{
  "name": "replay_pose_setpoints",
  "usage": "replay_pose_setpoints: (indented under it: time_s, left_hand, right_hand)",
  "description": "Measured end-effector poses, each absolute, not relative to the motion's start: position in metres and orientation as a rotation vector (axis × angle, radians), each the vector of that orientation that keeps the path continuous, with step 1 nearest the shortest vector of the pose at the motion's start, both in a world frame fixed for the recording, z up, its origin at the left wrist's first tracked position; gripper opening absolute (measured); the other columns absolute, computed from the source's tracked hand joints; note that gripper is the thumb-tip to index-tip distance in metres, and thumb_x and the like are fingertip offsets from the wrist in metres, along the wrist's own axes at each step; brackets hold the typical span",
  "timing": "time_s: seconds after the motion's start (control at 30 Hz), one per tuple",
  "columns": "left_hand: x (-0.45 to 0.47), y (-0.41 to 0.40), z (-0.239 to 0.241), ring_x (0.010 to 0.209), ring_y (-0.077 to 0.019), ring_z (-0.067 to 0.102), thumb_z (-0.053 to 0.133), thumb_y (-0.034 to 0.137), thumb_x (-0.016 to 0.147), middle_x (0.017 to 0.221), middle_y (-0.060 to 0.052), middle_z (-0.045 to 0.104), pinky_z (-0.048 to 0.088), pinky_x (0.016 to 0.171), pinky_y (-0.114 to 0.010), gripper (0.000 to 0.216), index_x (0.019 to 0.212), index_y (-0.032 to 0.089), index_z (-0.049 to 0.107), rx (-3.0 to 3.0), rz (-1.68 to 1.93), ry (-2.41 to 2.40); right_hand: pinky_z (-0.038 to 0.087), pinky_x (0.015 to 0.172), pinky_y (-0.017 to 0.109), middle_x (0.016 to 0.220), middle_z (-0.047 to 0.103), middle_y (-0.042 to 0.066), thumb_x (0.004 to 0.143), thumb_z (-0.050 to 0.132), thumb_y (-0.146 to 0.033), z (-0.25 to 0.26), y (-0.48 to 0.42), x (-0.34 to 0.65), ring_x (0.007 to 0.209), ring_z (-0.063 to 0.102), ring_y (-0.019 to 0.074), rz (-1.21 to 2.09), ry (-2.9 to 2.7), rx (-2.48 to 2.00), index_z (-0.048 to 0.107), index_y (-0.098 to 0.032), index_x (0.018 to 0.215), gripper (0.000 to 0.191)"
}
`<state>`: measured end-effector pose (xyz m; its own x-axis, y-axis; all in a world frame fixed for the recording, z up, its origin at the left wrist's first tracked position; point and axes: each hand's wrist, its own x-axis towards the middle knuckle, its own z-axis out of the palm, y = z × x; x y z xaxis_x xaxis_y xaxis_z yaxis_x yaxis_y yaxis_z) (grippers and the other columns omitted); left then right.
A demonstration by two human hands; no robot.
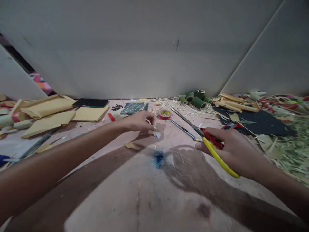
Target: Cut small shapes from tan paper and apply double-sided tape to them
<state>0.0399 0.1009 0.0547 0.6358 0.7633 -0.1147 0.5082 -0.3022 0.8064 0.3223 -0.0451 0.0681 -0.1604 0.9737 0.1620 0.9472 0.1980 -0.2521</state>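
Note:
My right hand (231,146) grips a pair of scissors (213,153) by its red and yellow handles, the long blades pointing up and left. The blades look parted. My left hand (142,121) is over the middle of the work surface, thumb and fingers pinched together on a small whitish scrap (157,134), whose material I cannot make out. Just beyond the fingers lies a roll of red tape (164,114). A slim pen-like tool (183,129) rests between that roll and my right hand. Below my left hand is a tan scrap (130,145).
Green tube pieces (199,102) stand and lie by the grey wall (149,58). On the left are folded tan pieces (51,120) and a dark phone-like slab (91,102). At right are a black sheet (270,122) and pale green shavings (287,154). A blue stain (158,158) marks the pinkish surface (116,203).

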Motion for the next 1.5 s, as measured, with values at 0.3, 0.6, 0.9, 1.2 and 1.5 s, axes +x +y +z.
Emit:
replay_pose_setpoints:
  time_s: [0.3,0.6,0.9,1.2,1.5]
  left_hand:
    - [0.033,0.013,0.057,0.063,-0.0095,0.053,0.077,0.032,0.079,0.071,0.002,0.064,0.036,0.058,-0.021,0.019,0.078,0.017,0.065,1.598,0.866,0.998]
    - [0.04,-0.029,0.053,0.044,-0.0085,0.052,0.075,0.032,0.083,0.07,0.001,0.071,0.043,0.041,-0.019,0.025,0.081,0.02,0.054,1.171,1.035,0.918]
    - [0.038,-0.051,0.039,0.049,-0.0074,0.056,0.065,0.033,0.086,0.065,-0.001,0.07,0.044,0.045,-0.013,0.018,0.083,0.016,0.07,1.235,0.626,0.897]
    - [0.038,-0.048,0.043,0.041,-0.0066,0.052,0.067,0.034,0.088,0.062,-0.003,0.071,0.039,0.038,-0.013,0.026,0.074,0.014,0.075,1.124,0.808,0.914]
    - [0.031,-0.046,0.059,0.036,-0.0083,0.056,0.073,0.04,0.09,0.068,-0.005,0.074,0.044,0.035,-0.016,0.026,0.087,0.015,0.081,0.994,0.958,0.831]
  right_hand:
    - [0.043,0.058,0.03,0.07,0.06,-0.002,0.087,0.07,-0.058,0.05,-0.051,0.291,0.065,0.058,0.0188,1.035,-1.824,-1.537,0.056,-0.022,0.079,0.04]
    - [0.055,0.072,0.029,0.082,0.065,-0.002,0.073,0.091,-0.04,0.053,-0.043,0.229,0.072,0.064,0.0151,1.326,-1.332,-0.989,0.056,-0.022,0.079,0.04]
    - [0.043,0.059,0.023,0.071,0.056,-0.006,0.075,0.09,-0.027,0.053,-0.038,0.227,0.064,0.051,0.0114,1.274,-1.526,-1.066,0.061,-0.019,0.08,0.03]
    - [0.038,0.058,0.023,0.072,0.052,-0.005,0.079,0.086,-0.046,0.059,-0.035,0.247,0.064,0.045,0.0116,1.391,-1.602,-1.038,0.057,-0.02,0.079,0.039]
    - [0.028,0.055,0.025,0.069,0.04,-0.005,0.088,0.065,-0.071,0.068,-0.045,0.254,0.063,0.032,0.012,1.566,-1.945,-1.071,0.059,-0.019,0.08,0.053]
